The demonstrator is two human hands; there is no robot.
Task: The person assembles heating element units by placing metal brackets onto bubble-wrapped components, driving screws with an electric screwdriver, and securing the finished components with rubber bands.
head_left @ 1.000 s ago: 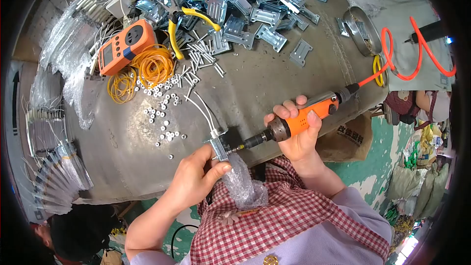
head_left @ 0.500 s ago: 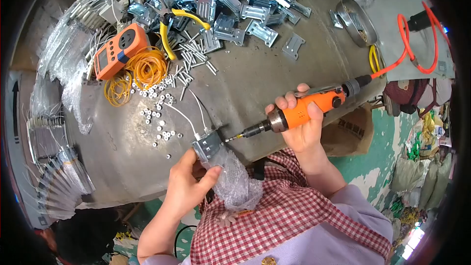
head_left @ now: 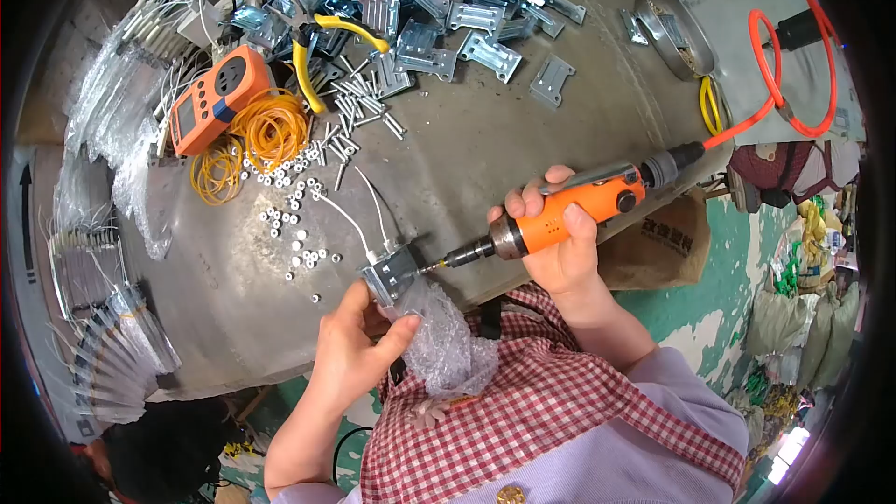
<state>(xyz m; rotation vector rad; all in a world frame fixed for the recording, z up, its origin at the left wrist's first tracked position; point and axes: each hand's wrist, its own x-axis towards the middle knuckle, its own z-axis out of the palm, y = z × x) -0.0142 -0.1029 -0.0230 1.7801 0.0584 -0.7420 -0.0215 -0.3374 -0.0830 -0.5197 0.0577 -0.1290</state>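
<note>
Head | hands (head_left: 565, 257): orange driver (head_left: 581, 215), metal bracket (head_left: 390, 274) | brown bag (head_left: 644, 257): dark print, blurred

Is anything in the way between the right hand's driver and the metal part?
Nothing visible: the driver has its bit right beside the metal part in the left hand. The plastic wrap hangs below the bit.

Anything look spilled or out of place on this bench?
Small white rings and screws lie loosely scattered; one bracket sits apart from the bracket pile; pliers lie open at its edge. Untidy, possibly just working stock. The held metal part and orange driver show nothing odd.
</note>
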